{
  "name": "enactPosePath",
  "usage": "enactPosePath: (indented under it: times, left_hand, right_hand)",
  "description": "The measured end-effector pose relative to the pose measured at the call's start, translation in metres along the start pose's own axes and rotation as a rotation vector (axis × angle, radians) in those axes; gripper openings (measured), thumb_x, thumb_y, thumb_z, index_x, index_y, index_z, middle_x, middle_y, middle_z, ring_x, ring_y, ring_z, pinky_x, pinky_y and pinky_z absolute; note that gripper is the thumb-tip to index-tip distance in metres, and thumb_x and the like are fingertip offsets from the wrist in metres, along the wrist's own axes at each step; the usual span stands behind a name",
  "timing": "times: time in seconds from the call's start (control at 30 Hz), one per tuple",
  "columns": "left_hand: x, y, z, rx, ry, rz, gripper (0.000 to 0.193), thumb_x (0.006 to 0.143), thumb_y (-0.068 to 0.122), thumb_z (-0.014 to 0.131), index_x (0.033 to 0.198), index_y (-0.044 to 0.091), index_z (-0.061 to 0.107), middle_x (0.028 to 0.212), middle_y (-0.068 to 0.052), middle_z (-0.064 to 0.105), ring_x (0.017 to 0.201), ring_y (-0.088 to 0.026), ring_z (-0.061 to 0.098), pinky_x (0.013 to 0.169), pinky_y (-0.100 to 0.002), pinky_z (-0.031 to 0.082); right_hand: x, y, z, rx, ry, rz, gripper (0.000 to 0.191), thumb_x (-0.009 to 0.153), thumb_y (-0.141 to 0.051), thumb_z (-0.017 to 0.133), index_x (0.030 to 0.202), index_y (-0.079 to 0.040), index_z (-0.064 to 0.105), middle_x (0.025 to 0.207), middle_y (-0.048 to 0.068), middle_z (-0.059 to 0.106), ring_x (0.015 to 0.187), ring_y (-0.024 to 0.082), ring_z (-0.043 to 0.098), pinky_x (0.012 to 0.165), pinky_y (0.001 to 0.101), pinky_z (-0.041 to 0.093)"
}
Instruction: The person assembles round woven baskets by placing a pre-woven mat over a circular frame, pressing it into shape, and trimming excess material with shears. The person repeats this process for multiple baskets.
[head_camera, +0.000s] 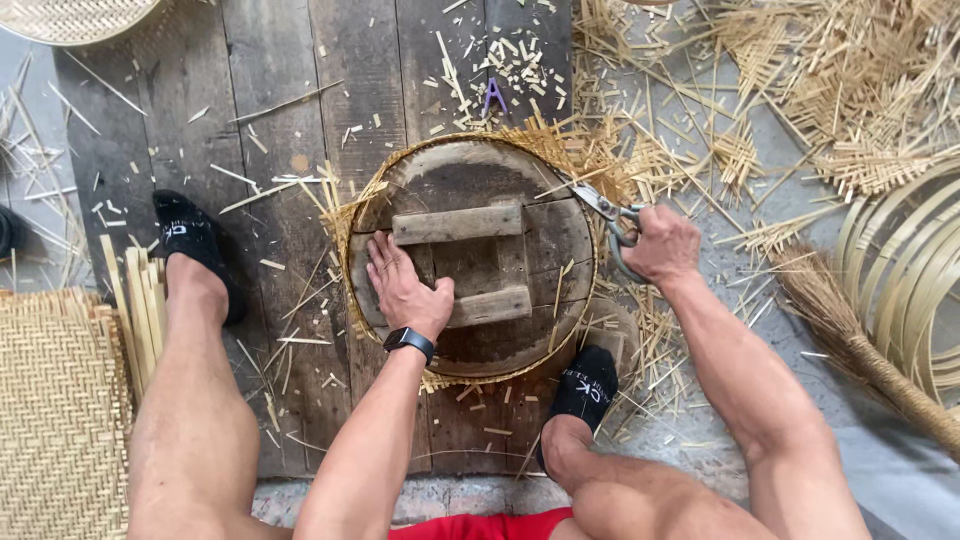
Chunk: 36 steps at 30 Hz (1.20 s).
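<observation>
Round wooden mould (470, 260) lies under left hand (405, 290); right hand (662, 245) grips scissors (610, 215).

We see round mould (470, 190): old wood, matt, worn, w/ rough crossbars. Woven mat (55, 410) dry split bamboo, matt, coarse weave. Scissors (610, 215) in right hand (662, 245): bare metal, dull sheen. Left hand (405, 290) flat on wood; wrist band (410, 341) black, smooth, slightly glossy. Floor planks (270, 120) grey weathered wood, rough. Socks (195, 240) black knit cloth. Hoops (900, 280) smooth pale bamboo strip.
</observation>
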<state>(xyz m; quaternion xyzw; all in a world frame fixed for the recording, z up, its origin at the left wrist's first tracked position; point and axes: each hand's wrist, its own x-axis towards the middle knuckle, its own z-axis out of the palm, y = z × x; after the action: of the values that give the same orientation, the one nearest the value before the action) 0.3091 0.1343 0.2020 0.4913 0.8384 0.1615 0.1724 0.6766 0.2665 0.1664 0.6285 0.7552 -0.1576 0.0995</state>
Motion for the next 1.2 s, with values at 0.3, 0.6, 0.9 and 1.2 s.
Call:
enactPosePath:
  times: [0.3,0.6,0.9,1.2]
  left_hand:
    - [0.024,-0.009,-0.023,-0.028,-0.125,0.063,0.113,0.065,0.023,0.073,0.158,-0.007,0.017,0.169,-0.023,0.011,0.158,-0.035,0.006,0.128,-0.047,0.004]
    - [0.049,-0.013,-0.045,0.027,-0.225,0.255,0.111,0.066,0.025,0.074,0.159,-0.003,0.020,0.170,-0.017,0.016,0.158,-0.030,0.011,0.129,-0.045,0.009]
    - [0.050,-0.014,-0.049,0.010,-0.188,0.275,0.109,0.066,0.024,0.075,0.159,-0.002,0.023,0.170,-0.017,0.019,0.158,-0.030,0.014,0.129,-0.045,0.011]
    - [0.051,-0.018,-0.046,-0.011,-0.189,0.268,0.109,0.065,0.022,0.075,0.159,-0.001,0.024,0.170,-0.016,0.020,0.159,-0.030,0.015,0.129,-0.044,0.011]
  right_hand:
    - [0.044,-0.021,0.003,-0.074,0.113,-0.119,0.020,0.088,-0.025,0.065,0.093,-0.005,0.066,0.079,0.007,0.062,0.065,0.019,0.060,0.058,0.0378,0.050]
    - [-0.004,-0.025,-0.021,-0.059,0.348,-0.253,0.045,0.086,-0.044,0.072,0.097,-0.001,0.067,0.086,0.017,0.063,0.077,0.026,0.061,0.069,0.0405,0.052]
    - [0.018,-0.033,-0.031,0.003,0.056,-0.118,0.018,0.093,-0.022,0.063,0.099,-0.005,0.065,0.101,0.014,0.065,0.087,0.025,0.063,0.079,0.0412,0.054]
    - [0.081,-0.050,-0.031,-0.293,0.387,-0.411,0.023,0.074,-0.016,0.069,0.095,-0.006,0.066,0.090,0.010,0.065,0.079,0.022,0.065,0.071,0.0360,0.056]
